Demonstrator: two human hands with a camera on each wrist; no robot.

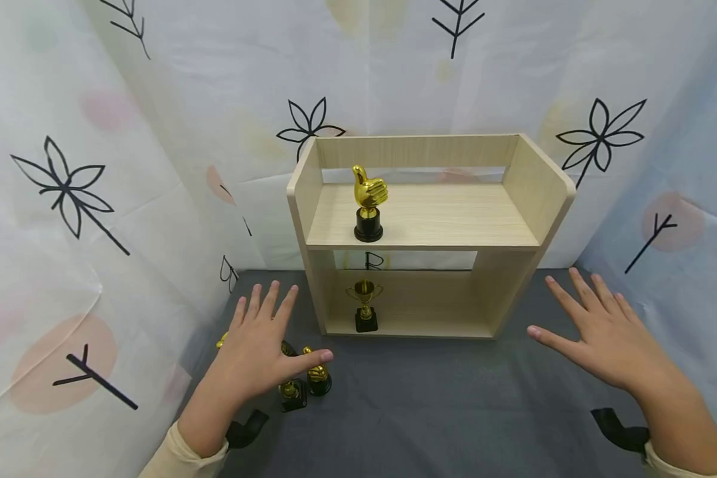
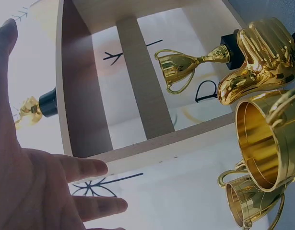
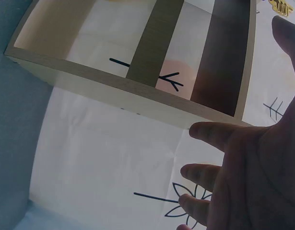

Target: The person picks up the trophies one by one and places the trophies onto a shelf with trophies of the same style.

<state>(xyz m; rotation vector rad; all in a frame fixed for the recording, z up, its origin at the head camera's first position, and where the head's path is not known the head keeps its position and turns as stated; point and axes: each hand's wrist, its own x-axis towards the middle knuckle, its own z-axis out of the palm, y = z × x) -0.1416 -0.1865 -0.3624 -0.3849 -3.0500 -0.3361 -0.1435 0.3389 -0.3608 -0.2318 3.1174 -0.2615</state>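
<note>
My left hand (image 1: 253, 352) is spread with straight fingers over several gold trophies at the left, holding nothing and partly hiding them. Beside its thumb stands a thumbs-up trophy (image 1: 318, 375) on a black base; the left wrist view shows a large gold cup (image 2: 262, 143) and a smaller cup trophy (image 2: 253, 201) near it. Spread out too, my right hand (image 1: 603, 332) is to the right of the wooden shelf (image 1: 424, 247), with nothing in its fingers. On the upper board stands another thumbs-up trophy (image 1: 368, 199); a two-handled cup trophy (image 1: 366, 309) stands on the lower board.
The two-tier shelf stands at the back of the dark grey table (image 1: 430, 405). White cloth (image 1: 215, 99) with printed leaves hangs behind and at both sides. Black straps (image 1: 621, 431) show at both wrists.
</note>
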